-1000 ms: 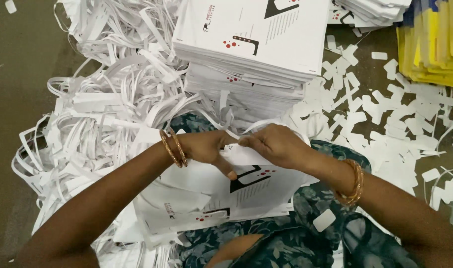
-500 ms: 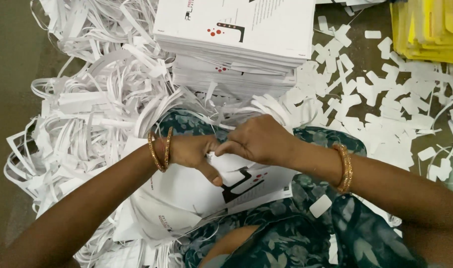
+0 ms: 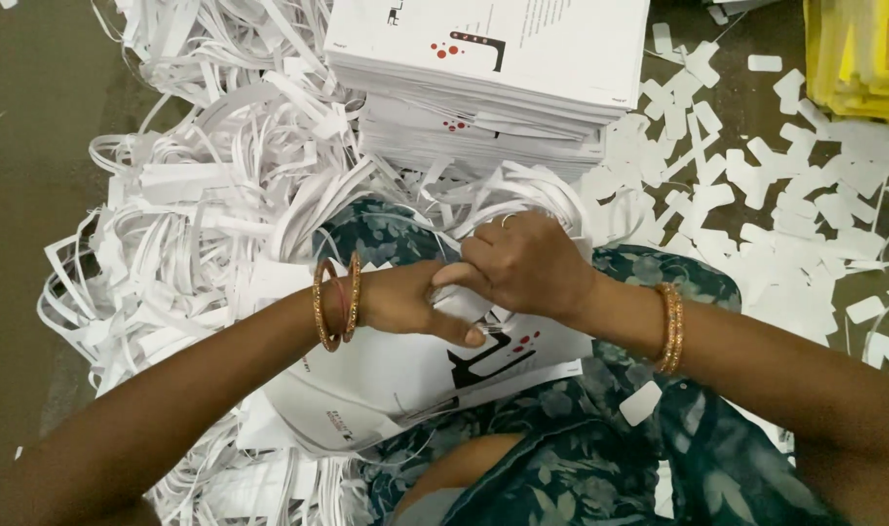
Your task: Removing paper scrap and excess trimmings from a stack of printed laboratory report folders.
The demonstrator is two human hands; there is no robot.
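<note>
We see both hands meeting over the lap on a white printed sheet (image 3: 405,375) that lies across the knees. The left hand (image 3: 405,302) has its fingers curled, with one finger stretched flat on the sheet; the right hand (image 3: 527,263) is closed into a fist right against it, pinching the sheet's upper edge. Compared with half a second ago, the hands have stayed pressed together at the same spot, while the view has shifted slightly, so the stack of printed sheets (image 3: 493,68) sits a little lower. Around the lap lie white paper strips (image 3: 201,214) on the floor, small white offcuts (image 3: 785,195) to the right, and yellow sheets (image 3: 858,49) at the top corner.
</note>
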